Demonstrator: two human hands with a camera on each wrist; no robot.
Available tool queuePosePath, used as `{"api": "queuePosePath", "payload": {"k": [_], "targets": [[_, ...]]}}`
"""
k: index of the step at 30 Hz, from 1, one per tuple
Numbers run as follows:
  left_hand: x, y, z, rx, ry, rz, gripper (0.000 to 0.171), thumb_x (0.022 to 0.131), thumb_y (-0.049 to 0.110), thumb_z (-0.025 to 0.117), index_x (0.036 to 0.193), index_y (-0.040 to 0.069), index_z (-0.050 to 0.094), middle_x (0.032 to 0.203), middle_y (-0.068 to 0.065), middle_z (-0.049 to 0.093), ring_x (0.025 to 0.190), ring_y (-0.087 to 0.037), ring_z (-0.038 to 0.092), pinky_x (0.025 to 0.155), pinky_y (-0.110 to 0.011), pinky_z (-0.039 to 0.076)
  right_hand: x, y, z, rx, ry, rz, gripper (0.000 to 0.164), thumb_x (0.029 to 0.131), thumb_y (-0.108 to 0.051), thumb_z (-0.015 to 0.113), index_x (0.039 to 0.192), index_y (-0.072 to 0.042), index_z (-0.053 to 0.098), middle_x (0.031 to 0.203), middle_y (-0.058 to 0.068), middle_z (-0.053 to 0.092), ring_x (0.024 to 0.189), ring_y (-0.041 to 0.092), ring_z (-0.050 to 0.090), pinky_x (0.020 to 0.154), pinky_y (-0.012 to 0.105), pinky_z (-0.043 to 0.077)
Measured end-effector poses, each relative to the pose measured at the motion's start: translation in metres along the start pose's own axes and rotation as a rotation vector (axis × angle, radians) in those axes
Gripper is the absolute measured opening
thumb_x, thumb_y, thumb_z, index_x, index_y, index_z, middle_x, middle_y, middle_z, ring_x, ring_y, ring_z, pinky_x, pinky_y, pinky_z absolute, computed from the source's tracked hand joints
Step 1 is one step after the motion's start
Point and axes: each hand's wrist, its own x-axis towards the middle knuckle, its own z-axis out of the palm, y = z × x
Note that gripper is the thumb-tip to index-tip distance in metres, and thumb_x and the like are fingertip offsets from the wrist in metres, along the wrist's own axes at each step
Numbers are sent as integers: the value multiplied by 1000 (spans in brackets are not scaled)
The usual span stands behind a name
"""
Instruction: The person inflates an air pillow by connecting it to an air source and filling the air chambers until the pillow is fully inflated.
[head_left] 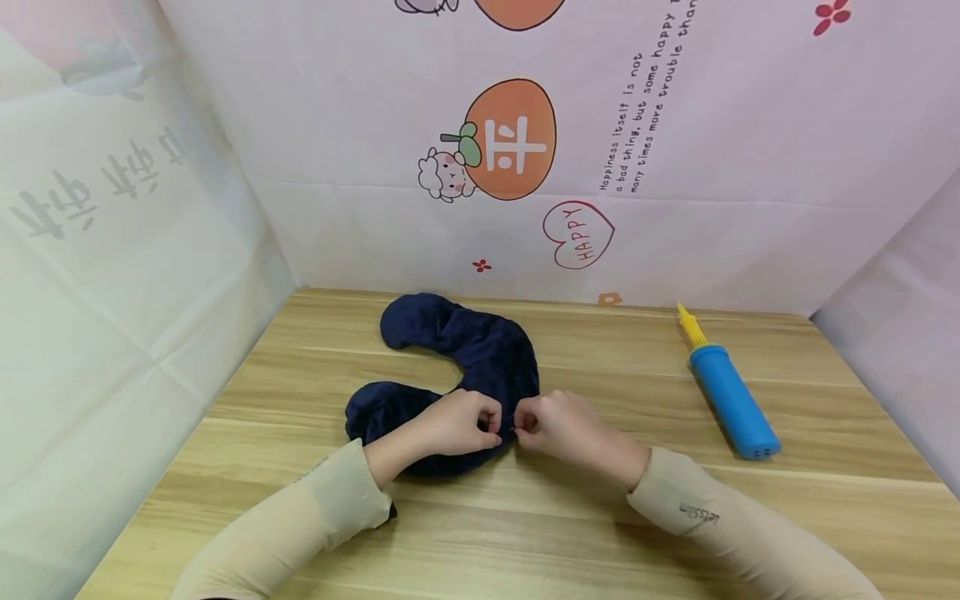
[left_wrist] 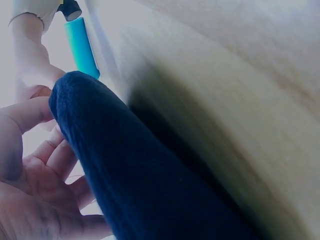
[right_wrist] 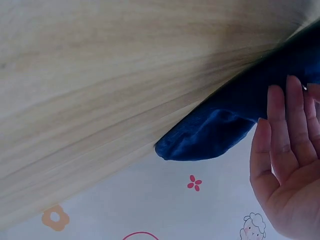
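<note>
The left hand [head_left: 453, 423] and right hand [head_left: 561, 427] both pinch the navy U-shaped pillow [head_left: 497, 354] at its edge; right of the right hand lies a blue pump [head_left: 733, 402].

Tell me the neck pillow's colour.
The neck pillow is navy blue, seen best in the head view.

Pillow [head_left: 498, 354], pump [head_left: 731, 400] on table [head_left: 600, 358] (wood-grained)

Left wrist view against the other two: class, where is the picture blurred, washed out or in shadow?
Left wrist view: tabletop blurred, dark shadow beside the navy cushion, pale glare around the left hand; right wrist view: tabletop grain soft, cushion fabric deep blue with a slight sheen; head view: clearer, more evenly lit, larger backdrop text readable.
</note>
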Motion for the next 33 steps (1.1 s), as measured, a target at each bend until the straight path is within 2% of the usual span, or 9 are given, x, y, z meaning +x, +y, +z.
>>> {"api": "queuePosePath", "payload": {"k": [6, 14, 24, 33], "targets": [[-1, -1, 2, 61, -11, -9, 27, 93, 16, 77, 73, 20, 59, 65, 10, 57, 60, -8, 51, 63, -27, 43, -1, 3, -4, 85, -74, 17, 15, 80, -2, 77, 76, -14, 69, 65, -13, 57, 56, -3, 43, 54, 19, 41], [-2, 2, 2, 97, -25, -43, 29, 92, 17, 78, 71, 21, 59, 65, 11, 57, 58, -8, 51, 61, -27, 44, -2, 13, -8, 188, -100, 52, 21, 79, 0, 78, 71, -15, 65, 65, -13, 54, 60, -1, 44, 58, 20, 42], [-4, 1, 6, 138, -22, -42, 30, 91, 16, 79, 70, 21, 58, 64, 10, 55, 57, -8, 48, 59, -26, 42, -2, 28, -17, 197, -150, 112, 21, 80, 3, 75, 70, -14, 65, 66, -12, 53, 59, 1, 45, 58, 21, 41], [-2, 5, 6, 173, -33, -54, 28, 92, 20, 79, 72, 22, 59, 68, 10, 56, 58, -9, 50, 57, -27, 42, -3, 38, -20, 206, -140, 115, 16, 81, 1, 76, 74, -13, 72, 71, -12, 63, 65, 0, 54, 62, 22, 49]]}}
